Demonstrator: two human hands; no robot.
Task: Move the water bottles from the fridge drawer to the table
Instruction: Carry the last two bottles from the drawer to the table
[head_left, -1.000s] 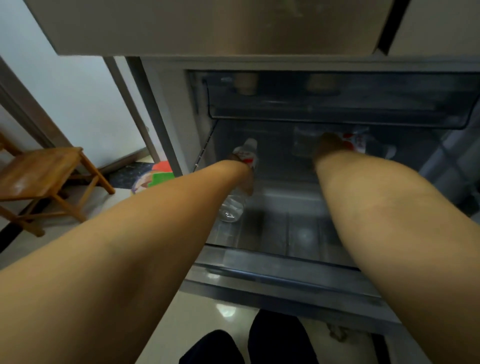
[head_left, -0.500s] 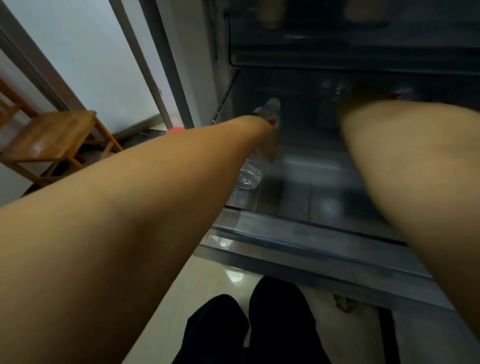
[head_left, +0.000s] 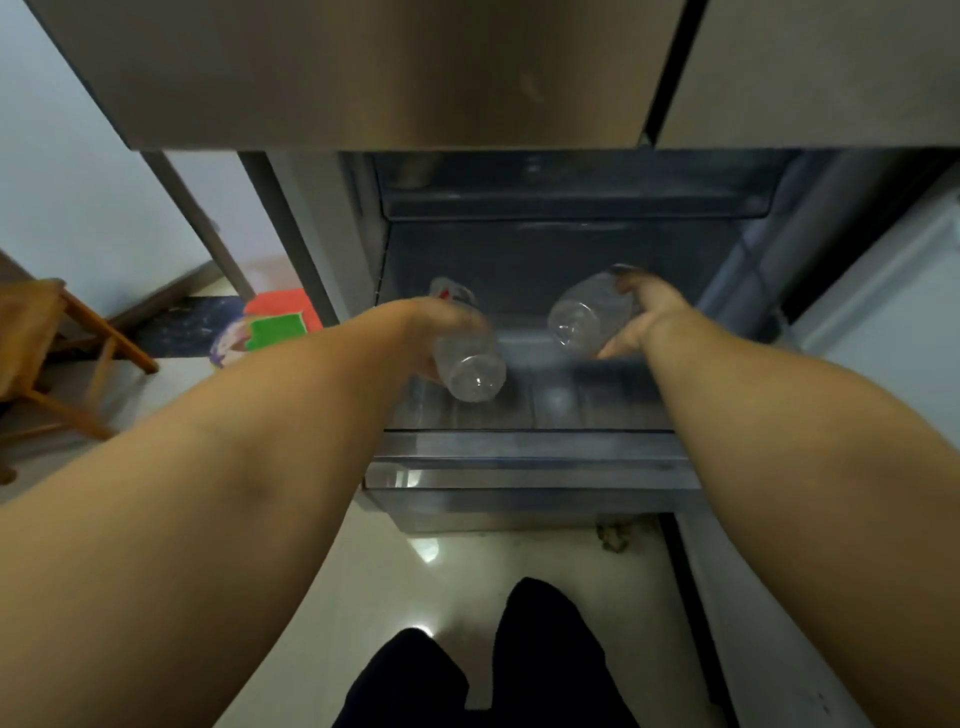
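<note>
Over the fridge drawer (head_left: 530, 460) — left hand (head_left: 434, 327) wrapped round one water bottle (head_left: 467, 358); right hand (head_left: 649, 317) round another (head_left: 584, 317).

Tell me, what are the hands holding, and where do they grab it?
Each hand holds a clear water bottle around its middle: the left hand grips the left bottle, the right hand grips the right bottle.

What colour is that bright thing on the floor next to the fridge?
The round plastic thing on the floor is red-orange and green, with a pale rim; seen in the head view.
</note>
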